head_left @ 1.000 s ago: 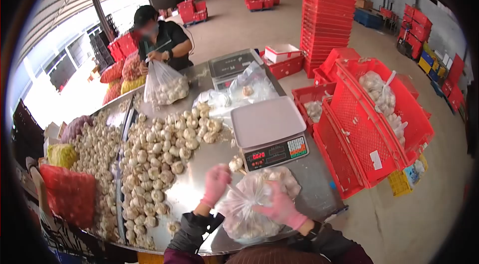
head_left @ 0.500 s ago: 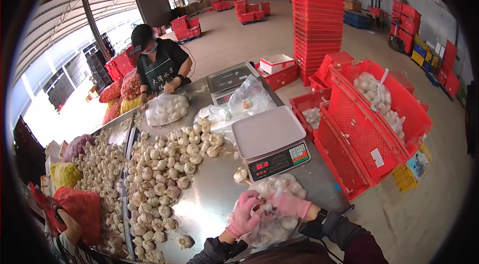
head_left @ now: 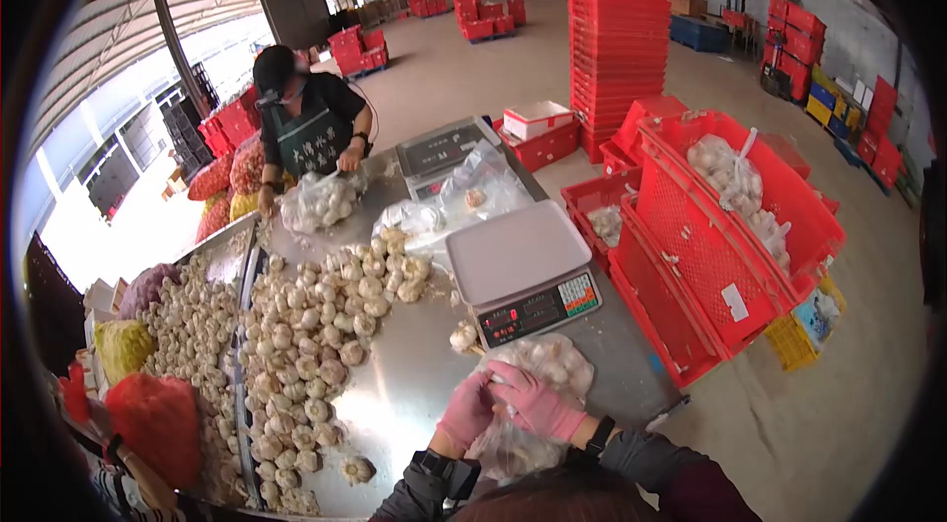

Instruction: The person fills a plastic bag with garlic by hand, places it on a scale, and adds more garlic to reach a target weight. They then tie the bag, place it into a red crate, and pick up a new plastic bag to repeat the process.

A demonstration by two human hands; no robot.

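A clear plastic bag of garlic [head_left: 562, 364] lies on the metal table at the front, below the scale [head_left: 523, 270]. My left hand [head_left: 468, 410], in a pink glove, is closed on the gathered part of the bag. From the right, my right hand [head_left: 536, 404], also gloved in pink, closes on the same part, touching the left. The scale's tray holds nothing. One loose garlic bulb [head_left: 464, 336] sits at the scale's left corner. A large pile of loose garlic [head_left: 306, 354] spreads to the left.
Across the table a person [head_left: 311, 122] in an apron handles another bag of garlic [head_left: 321, 201]. Red crates [head_left: 705, 246] with bagged garlic stand at the right, beside a tall crate stack [head_left: 619, 48]. Another person's arm [head_left: 138, 468] shows at the lower left, near a red net sack [head_left: 156, 423].
My hands have drawn closer together on the bag's gathered part. The person opposite has lifted and bunched their bag. The view has shifted slightly.
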